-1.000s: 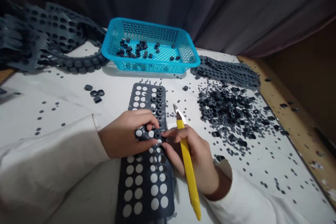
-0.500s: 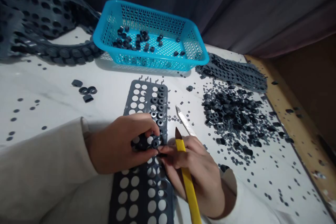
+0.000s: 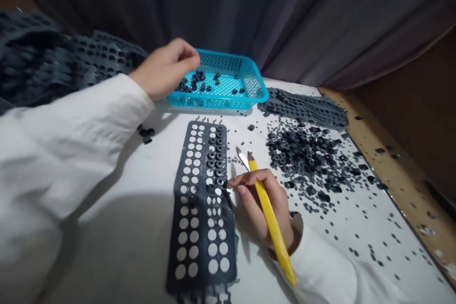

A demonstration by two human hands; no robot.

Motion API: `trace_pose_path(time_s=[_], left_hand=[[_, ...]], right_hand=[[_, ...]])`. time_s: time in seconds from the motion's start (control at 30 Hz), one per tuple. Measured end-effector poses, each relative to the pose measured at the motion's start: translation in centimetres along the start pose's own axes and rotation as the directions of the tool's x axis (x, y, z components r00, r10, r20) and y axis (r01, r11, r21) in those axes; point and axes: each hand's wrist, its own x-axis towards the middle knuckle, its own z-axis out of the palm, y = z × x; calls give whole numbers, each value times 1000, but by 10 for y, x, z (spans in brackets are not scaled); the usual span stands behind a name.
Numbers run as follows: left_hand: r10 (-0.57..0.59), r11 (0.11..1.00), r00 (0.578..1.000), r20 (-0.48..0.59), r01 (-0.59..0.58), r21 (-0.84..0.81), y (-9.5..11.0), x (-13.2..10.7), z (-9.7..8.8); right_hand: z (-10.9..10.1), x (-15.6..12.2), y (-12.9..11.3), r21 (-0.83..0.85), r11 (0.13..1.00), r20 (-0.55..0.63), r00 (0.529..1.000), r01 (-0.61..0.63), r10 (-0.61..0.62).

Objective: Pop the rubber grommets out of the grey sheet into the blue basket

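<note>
Reaching hand: the left hand (image 3: 166, 69) is raised over the near corner of the blue plastic basket (image 3: 221, 103), its fingers loosely curled; whether it holds anything cannot be told.

Gripping hand: the right hand (image 3: 260, 199) is closed on a yellow-handled craft knife (image 3: 271, 213), its fingertips just beside the edge of the sheet.

Sheet: a dark grey perforated rubber sheet (image 3: 203, 251) lies flat on the white tabletop (image 3: 117, 247), mostly open holes.

Rings: black rubber rings (image 3: 215, 161) sit in a column along the sheet's upper right side; others lie in the basket and in a loose heap (image 3: 302, 156) right of the knife.

Step in hand: apparently, rings are being freed from the sheet and gathered into the basket.

Next move: the rings left in the sheet call for freeing next.
</note>
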Motion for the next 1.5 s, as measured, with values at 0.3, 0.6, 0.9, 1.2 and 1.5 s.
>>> trace_pose_path(time_s=[0.3, 0.6, 0.9, 1.2, 1.5], left_hand=[[11, 998, 997, 72, -15, 63, -4, 1, 3], [326, 828, 790, 519, -504, 247, 41, -164, 0], [228, 902, 863, 451, -361, 235, 37, -180, 17], [272, 879, 766, 583, -445, 175, 37, -139, 46], [305, 856, 720, 623, -495, 152, 37, -136, 46]], right_hand=[[13, -31, -32, -123, 568, 702, 476, 814, -530], [23, -53, -39, 30, 697, 574, 558, 717, -599], [14, -36, -32, 296, 955, 218, 974, -13, -55], [11, -12, 2, 287, 898, 40, 941, -333, 336], [8, -7, -8, 24, 963, 102, 959, -268, 264]])
